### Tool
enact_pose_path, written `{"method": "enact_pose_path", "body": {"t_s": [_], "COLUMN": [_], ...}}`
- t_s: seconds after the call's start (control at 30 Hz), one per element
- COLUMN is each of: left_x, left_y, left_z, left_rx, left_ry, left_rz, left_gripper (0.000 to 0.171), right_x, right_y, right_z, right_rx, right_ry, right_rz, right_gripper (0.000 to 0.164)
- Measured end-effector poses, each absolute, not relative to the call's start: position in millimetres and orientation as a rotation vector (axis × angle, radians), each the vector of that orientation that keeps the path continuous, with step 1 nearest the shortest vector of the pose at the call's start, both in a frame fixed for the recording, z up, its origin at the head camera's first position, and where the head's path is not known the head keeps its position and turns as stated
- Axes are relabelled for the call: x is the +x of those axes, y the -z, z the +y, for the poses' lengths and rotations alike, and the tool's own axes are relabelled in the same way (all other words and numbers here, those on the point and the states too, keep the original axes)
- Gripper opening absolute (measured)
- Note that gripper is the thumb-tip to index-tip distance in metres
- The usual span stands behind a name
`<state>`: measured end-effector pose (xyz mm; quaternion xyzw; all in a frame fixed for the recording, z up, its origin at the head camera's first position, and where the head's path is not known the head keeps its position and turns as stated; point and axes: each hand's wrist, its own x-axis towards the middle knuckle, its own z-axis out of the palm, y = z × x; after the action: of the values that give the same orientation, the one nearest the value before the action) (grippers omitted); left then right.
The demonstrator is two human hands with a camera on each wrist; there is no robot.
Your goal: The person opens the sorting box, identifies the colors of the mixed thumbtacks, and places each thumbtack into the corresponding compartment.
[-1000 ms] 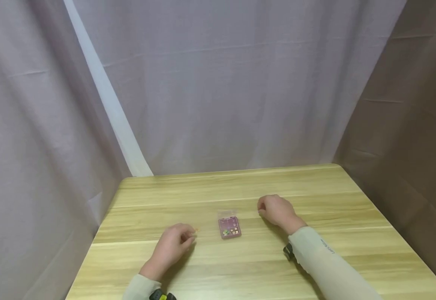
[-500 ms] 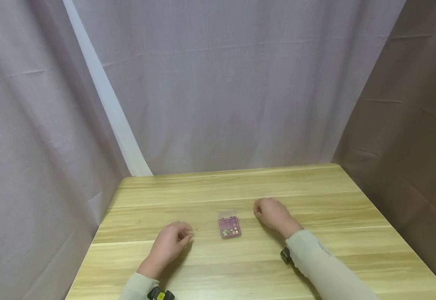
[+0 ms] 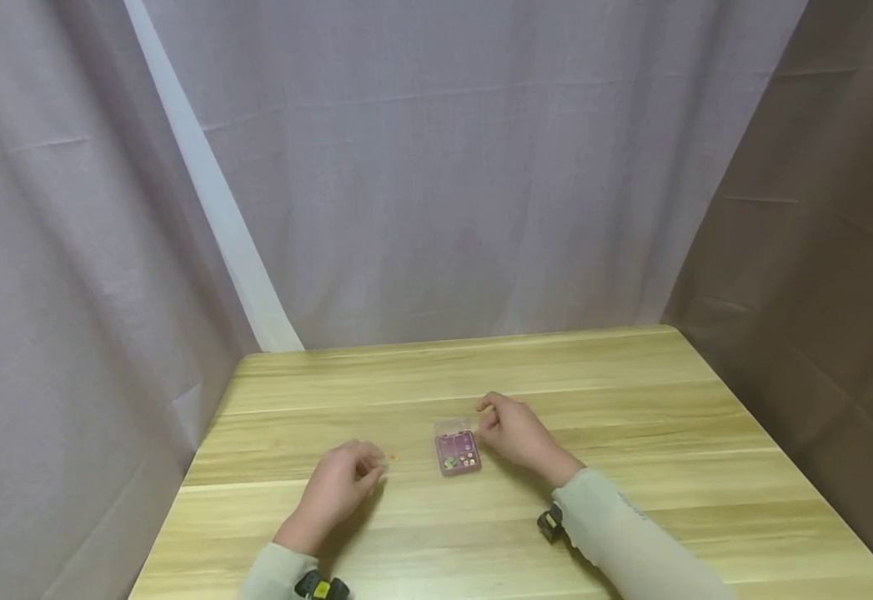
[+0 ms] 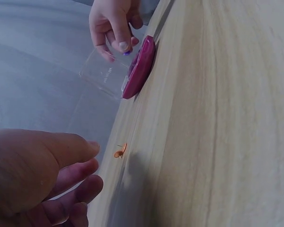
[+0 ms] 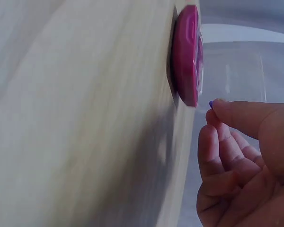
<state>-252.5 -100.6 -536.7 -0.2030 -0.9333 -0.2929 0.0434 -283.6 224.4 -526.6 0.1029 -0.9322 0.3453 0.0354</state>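
A small magenta compartment box (image 3: 462, 472) stands on the table with its clear lid (image 5: 236, 71) swung up at the back. Green and gold-coloured bits lie in its front compartments. My right hand (image 3: 519, 433) is at the box's right side, thumb and forefinger pinching a small purple piece (image 5: 211, 104) close by the rim. Most of that piece is hidden by the fingertips. To the left, my left hand (image 3: 340, 486) hovers with loosely bent fingers and nothing in them. Just beyond its fingertips lies a small orange thumbtack-like piece (image 4: 120, 152) with a thin pin.
The wood-grain table (image 3: 631, 392) reaches back to grey curtains (image 3: 436, 208), with darker cloth on the right. Black bands sit at both wrists, over light sleeves (image 3: 631, 537).
My right hand has moved left, up to the box, from farther right on the table. The left hand drew back slightly from the orange piece, then held nearly still.
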Motion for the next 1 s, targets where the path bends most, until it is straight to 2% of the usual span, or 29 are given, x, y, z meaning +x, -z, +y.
{"method": "enact_pose_path", "body": {"t_s": [0.17, 0.33, 0.8, 0.9, 1.0], "left_x": [-251.3, -249.6, -253.6, -255.3, -257.2], "left_y": [535.1, 533.1, 541.0, 539.9, 540.0], "left_z": [-98.3, -95.2, -98.0, -97.4, -95.8], "left_rx": [-0.635, -0.640, -0.625, -0.619, -0.624], "left_ry": [0.909, 0.934, 0.871, 0.852, 0.826], "left_rz": [-2.847, -2.853, -2.869, -2.873, -2.862], "left_gripper": [0.017, 0.017, 0.017, 0.017, 0.016], "right_x": [-284.8, -283.4, -281.5, -282.3, -282.6], "right_y": [528.8, 529.6, 534.5, 530.8, 526.2], "right_z": [217.3, 212.1, 220.9, 229.5, 241.2], "right_rx": [0.301, 0.249, 0.245, 0.253, 0.269], "right_ry": [-1.209, -1.266, -1.324, -1.312, -1.254], "right_rz": [-2.870, -2.894, -2.883, -2.865, -2.842], "right_gripper": [0.063, 0.073, 0.072, 0.067, 0.053]}}
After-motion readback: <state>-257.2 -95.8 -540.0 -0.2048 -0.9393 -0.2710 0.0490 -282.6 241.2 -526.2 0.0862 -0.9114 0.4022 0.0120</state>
